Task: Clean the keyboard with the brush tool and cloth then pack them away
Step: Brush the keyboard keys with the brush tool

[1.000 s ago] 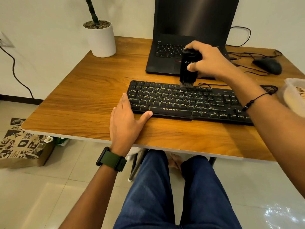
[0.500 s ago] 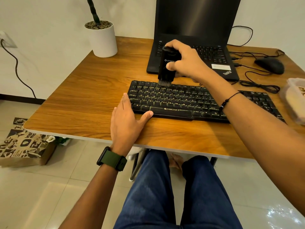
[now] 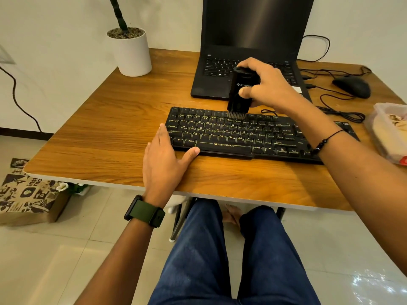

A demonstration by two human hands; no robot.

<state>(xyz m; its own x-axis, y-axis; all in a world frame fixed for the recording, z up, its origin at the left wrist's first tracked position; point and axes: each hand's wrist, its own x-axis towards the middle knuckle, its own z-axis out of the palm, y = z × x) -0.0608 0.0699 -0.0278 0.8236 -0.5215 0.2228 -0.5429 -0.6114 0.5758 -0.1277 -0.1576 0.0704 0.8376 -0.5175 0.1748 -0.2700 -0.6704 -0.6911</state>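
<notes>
A black keyboard [image 3: 237, 137] lies across the wooden table [image 3: 114, 133], in front of me. My right hand [image 3: 266, 86] grips a black brush tool [image 3: 239, 93] upright, its bristles touching the keyboard's top rows near the middle. My left hand [image 3: 164, 159] lies flat on the table at the keyboard's front left corner, fingers straight along its left end, thumb against its front edge. A clear plastic box [image 3: 389, 133] at the right edge holds something pale, possibly the cloth.
An open black laptop [image 3: 242, 51] stands behind the keyboard. A white plant pot [image 3: 132, 51] sits at the back left. A black mouse [image 3: 352, 86] and loose cables [image 3: 339, 113] lie at the back right. A printed paper bag [image 3: 24, 194] stands on the floor, left.
My right hand swept the brush left along the keyboard's top rows, then back right toward the middle. My left hand has stayed at the keyboard's left corner.
</notes>
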